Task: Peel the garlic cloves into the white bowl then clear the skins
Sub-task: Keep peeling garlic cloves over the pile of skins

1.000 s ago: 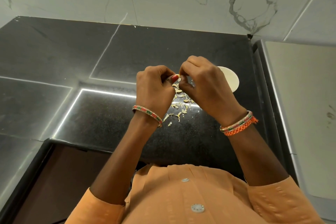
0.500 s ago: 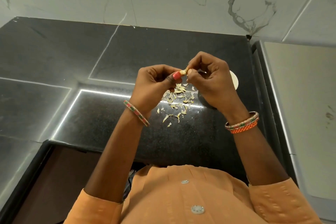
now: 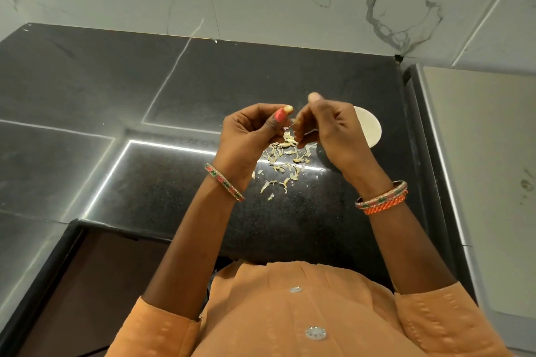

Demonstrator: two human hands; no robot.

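Evidently peeling was mid-step: the left hand (image 3: 249, 136) pinched a garlic clove (image 3: 288, 109) above the counter (image 3: 174, 182), the right hand (image 3: 330, 130) pinched a skin (image 3: 296, 122), with dropping the clove into the white bowl (image 3: 369, 130) probably next.

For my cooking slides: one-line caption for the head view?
Left hand pinches a garlic clove while right hand strips skin, peels scattered on the black counter beside the white bowl.

Overhead light is glaring in white lines off the counter (image 3: 174, 182); edges are bending; fingertips are blurring slightly.
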